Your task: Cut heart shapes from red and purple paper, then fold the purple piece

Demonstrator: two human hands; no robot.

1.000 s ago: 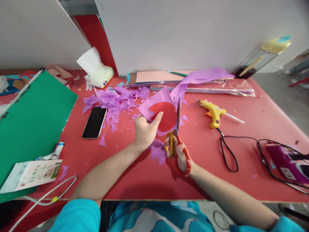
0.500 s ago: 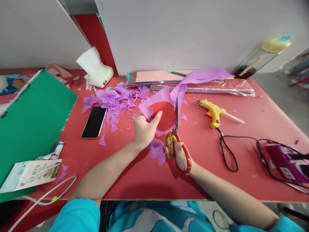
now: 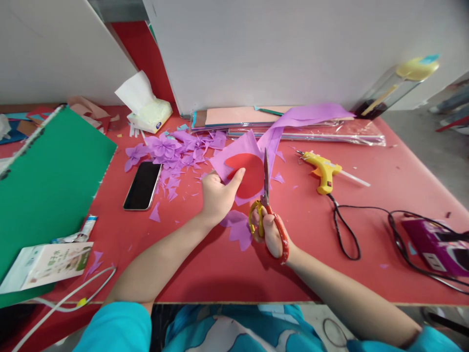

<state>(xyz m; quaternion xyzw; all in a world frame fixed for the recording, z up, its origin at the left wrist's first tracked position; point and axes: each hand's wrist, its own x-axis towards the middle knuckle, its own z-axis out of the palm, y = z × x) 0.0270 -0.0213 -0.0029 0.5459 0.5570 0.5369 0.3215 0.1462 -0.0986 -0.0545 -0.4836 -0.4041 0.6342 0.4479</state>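
My left hand (image 3: 220,194) pinches a sheet of purple paper (image 3: 240,145) together with a red rounded paper piece (image 3: 252,177) that has a notch on its left, the thumb pressing on the red one. In my right hand (image 3: 270,230) are scissors (image 3: 266,178) with one red and one yellow handle, fingers through the loops. Their blades point away from me at the right edge of the red piece, where a purple strip hangs off to the back. Below the hands, a purple petal-shaped cutout (image 3: 240,230) lies on the red table (image 3: 190,264).
Purple paper flowers and scraps (image 3: 172,151) lie left of the hands, beside a phone (image 3: 142,186). A yellow glue gun (image 3: 322,168) with a black cord rests at right. Packs of coloured paper (image 3: 234,117) and a tissue box (image 3: 152,115) stand behind. A green board (image 3: 58,186) is at left.
The scissors have shifted very slightly left along the red piece's right edge. Both hands keep their grip, and the rest looks the same.
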